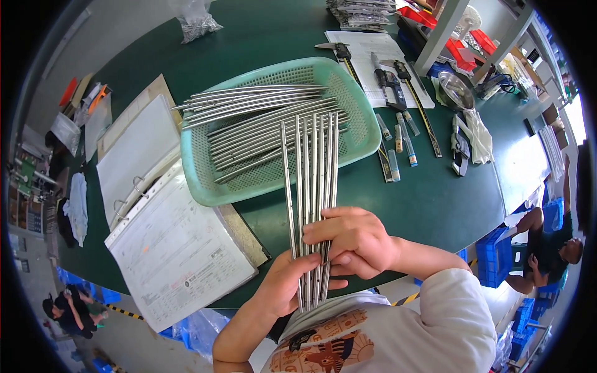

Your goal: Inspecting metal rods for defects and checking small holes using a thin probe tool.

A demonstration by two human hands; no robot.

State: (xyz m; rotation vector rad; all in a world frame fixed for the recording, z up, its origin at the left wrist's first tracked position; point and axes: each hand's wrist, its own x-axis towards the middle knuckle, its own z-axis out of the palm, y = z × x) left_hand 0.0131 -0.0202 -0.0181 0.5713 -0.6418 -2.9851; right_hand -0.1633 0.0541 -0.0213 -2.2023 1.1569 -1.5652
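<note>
Several thin metal rods [309, 180] stand fanned side by side in front of my chest, small dark holes along their sides. Closed around their lower part is my left hand [285, 281], thumb across the front. My right hand [356, 241] is also closed on the rods, a little higher, with its fingers lying over their front. The upper ends of the rods overlap a pale green plastic basket [214, 198]. More metal rods [261, 140] lie in that basket in two loose layers, some with ends resting over its left rim.
An open ring binder [180, 248] with printed sheets lies left of the basket. Calipers [388, 84], small tubes [410, 151], a metal bowl [456, 90] and a white glove [477, 138] are on the right. Bagged parts [198, 25] sit at the back. Two other people appear at the outer edges.
</note>
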